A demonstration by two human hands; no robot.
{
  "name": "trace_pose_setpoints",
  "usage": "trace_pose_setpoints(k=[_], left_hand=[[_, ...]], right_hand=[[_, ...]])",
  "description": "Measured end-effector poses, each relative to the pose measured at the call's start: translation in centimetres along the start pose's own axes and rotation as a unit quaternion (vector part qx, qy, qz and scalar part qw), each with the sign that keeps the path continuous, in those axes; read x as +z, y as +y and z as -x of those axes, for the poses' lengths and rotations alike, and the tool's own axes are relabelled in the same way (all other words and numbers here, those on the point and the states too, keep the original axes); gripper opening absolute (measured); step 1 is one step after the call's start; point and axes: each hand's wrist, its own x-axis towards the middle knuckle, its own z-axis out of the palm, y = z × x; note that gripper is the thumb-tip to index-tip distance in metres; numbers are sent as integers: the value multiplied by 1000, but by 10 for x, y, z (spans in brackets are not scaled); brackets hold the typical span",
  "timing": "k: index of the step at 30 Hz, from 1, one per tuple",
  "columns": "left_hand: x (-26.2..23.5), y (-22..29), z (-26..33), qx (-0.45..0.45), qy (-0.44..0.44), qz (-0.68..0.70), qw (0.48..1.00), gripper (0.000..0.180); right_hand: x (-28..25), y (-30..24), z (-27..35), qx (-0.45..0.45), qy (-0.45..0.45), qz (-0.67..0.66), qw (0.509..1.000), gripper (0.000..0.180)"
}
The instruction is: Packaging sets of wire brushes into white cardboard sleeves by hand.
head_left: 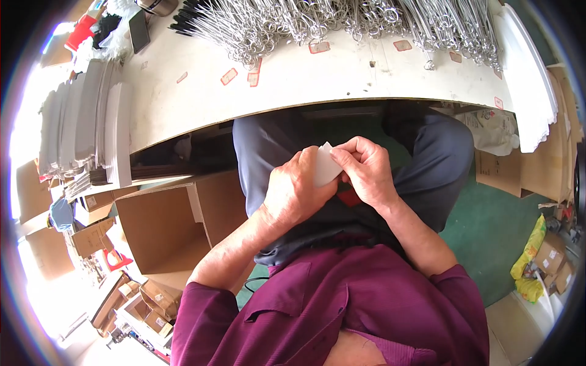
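Above my lap, both hands hold a small white piece of folded card or narrow paper box (326, 168); its exact shape is partly hidden by my fingers. My left hand (292, 188) wraps round its lower body from the left. At the upper end, my right hand (368, 171) pinches the edge between thumb and fingers. A small pointed flap sticks up between the two hands. Beyond them, on the white table (207, 91), lie many metal skewers (366, 18) with ring-shaped ends facing me.
Stacks of flat white boxes (85, 116) stand at the table's left end, and more white pieces (525, 79) lie at its right. An open cardboard box (162, 226) is left of my legs. A dark phone (139, 32) rests at the far left. A yellow bag (530, 262) lies right.
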Motion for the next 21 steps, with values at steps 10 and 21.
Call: trace_pose_setpoints(k=[10,21], left_hand=[[2,0,0,36,11,-1,999,38],[-4,-1,-2,-10,-23,28,999,40]], right_hand=[[0,-1,5,-25,36,72,996,16],[6,8,17,-243,20,267,932,32]])
